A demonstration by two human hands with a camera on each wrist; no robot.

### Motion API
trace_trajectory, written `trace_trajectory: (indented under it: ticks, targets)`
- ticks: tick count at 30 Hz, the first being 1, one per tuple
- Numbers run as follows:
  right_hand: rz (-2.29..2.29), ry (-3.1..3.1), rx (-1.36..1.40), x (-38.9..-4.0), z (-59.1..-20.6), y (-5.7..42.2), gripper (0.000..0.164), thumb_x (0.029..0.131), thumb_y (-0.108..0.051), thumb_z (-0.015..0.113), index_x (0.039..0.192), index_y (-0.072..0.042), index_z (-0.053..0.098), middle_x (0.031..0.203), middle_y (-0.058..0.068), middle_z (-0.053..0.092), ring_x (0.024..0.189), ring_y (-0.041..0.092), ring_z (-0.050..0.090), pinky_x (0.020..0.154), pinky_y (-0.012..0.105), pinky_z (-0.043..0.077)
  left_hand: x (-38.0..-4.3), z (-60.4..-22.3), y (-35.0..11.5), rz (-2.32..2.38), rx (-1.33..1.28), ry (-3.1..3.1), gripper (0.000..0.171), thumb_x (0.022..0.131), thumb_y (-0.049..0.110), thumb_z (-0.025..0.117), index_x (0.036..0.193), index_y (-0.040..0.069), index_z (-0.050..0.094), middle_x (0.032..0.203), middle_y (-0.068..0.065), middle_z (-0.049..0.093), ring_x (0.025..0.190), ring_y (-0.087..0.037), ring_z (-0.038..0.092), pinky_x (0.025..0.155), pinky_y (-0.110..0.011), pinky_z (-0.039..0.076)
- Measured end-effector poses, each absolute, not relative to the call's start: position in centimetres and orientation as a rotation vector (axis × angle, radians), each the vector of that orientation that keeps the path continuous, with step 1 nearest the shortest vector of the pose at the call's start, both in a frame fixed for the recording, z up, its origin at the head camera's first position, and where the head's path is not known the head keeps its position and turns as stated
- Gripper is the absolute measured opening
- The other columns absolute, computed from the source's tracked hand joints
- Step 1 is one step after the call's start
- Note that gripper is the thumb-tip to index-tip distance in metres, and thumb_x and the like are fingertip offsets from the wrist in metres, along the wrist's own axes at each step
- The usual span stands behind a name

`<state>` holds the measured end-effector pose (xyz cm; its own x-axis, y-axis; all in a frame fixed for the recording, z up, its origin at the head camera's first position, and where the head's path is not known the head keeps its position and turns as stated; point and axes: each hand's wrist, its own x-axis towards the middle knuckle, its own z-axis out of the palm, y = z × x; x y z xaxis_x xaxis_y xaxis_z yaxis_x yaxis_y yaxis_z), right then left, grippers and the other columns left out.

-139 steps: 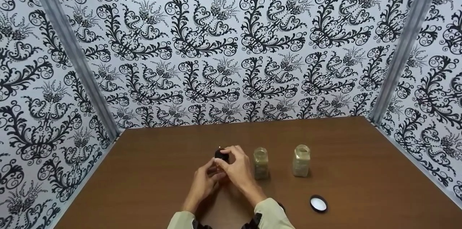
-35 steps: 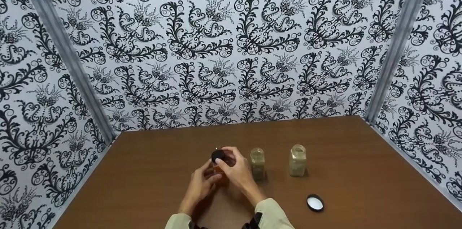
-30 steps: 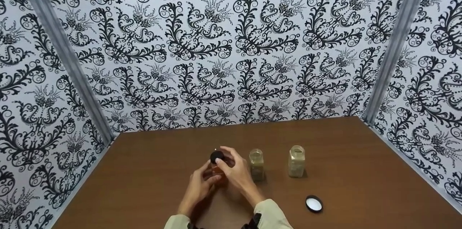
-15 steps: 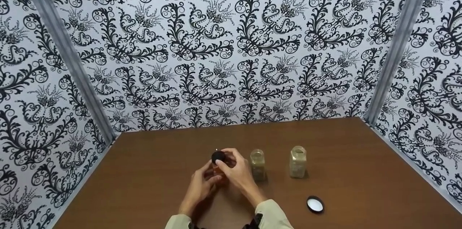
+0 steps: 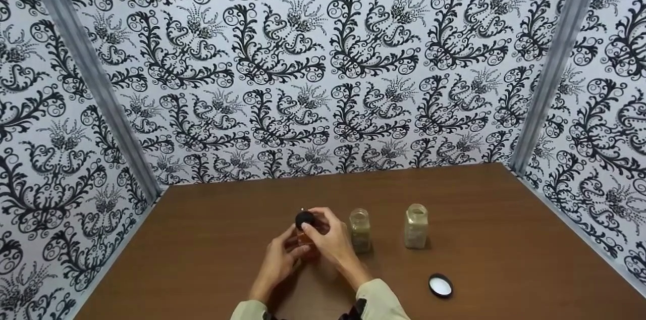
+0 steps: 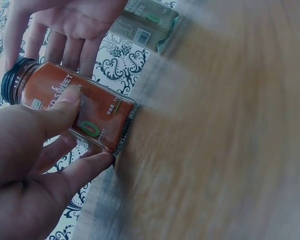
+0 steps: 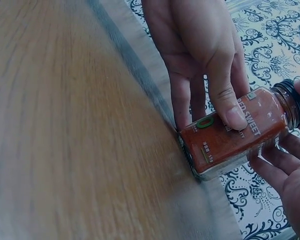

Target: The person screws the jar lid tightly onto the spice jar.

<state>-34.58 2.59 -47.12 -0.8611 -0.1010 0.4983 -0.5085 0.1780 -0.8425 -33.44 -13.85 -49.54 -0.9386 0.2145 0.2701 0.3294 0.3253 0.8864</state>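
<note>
The bench (image 5: 217, 229) stretches left and back to the patterned wall (image 5: 282, 57), two uncapped jars (image 5: 360, 236) standing just right of where the left grip (image 5: 280, 258) clamps a square glass jar (image 7: 230, 142) of orange-red powder and the right grip (image 5: 334, 239) pinches its ridged black lid (image 5: 304, 219).

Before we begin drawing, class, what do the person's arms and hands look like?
The left hand and right hand are ungloved. The left sleeve and right sleeve are pale cream; black pieces show beside them, too cut off to identify.
</note>
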Motion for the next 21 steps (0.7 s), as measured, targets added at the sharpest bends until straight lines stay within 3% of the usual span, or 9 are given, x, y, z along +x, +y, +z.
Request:
trace_trajectory:
  ticks: [7, 12, 17, 21]
  targets:
    - [1.746, -2.153, 0.56, -34.56, -47.08, 2.7, 0.039, 0.091, -0.025, 0.072, 0.125, -0.009, 0.061, 0.121, 0.015, 0.073, 0.109, 0.028, 0.071, 0.094, 0.033, 0.057, -33.49, -49.63, -13.79, -1.697, -0.501, -2.465, 0.073, 0.093, 0.015, 0.07, 0.149, -0.012, 0.033, 0.131, -0.034, 0.06, 0.12, -0.043, 0.063, 0.091, -0.031, 0.057]
    - [1.738, -2.135, 0.584, -34.51, -47.11, 2.67, 0.035, 0.094, -0.021, 0.068, 0.128, -0.012, 0.064, 0.123, 0.013, 0.072, 0.112, 0.028, 0.07, 0.095, 0.031, 0.056, -33.44, -49.55, -13.78, -1.73, -0.519, -2.441, 0.073, 0.092, 0.013, 0.07, 0.149, -0.013, 0.032, 0.129, -0.034, 0.061, 0.119, -0.043, 0.063, 0.084, -0.025, 0.057]
    - [1.765, -2.104, 0.589, -34.56, -47.18, 2.54, 0.032, 0.093, -0.021, 0.071, 0.121, -0.007, 0.065, 0.116, 0.015, 0.074, 0.107, 0.028, 0.071, 0.091, 0.03, 0.058, -33.32, -49.42, -13.8, -1.652, -0.518, -2.459, 0.071, 0.092, 0.013, 0.071, 0.148, -0.014, 0.035, 0.13, -0.035, 0.06, 0.118, -0.044, 0.064, 0.092, -0.035, 0.058]
    - [1.783, -2.117, 0.578, -34.46, -47.01, 2.52, 0.038, 0.093, -0.023, 0.071, 0.125, -0.005, 0.062, 0.119, 0.016, 0.073, 0.109, 0.028, 0.071, 0.093, 0.033, 0.057, -33.28, -49.3, -13.83, -1.622, -0.519, -2.463, 0.071, 0.092, 0.014, 0.071, 0.147, -0.014, 0.036, 0.132, -0.035, 0.059, 0.118, -0.044, 0.064, 0.094, -0.04, 0.057]
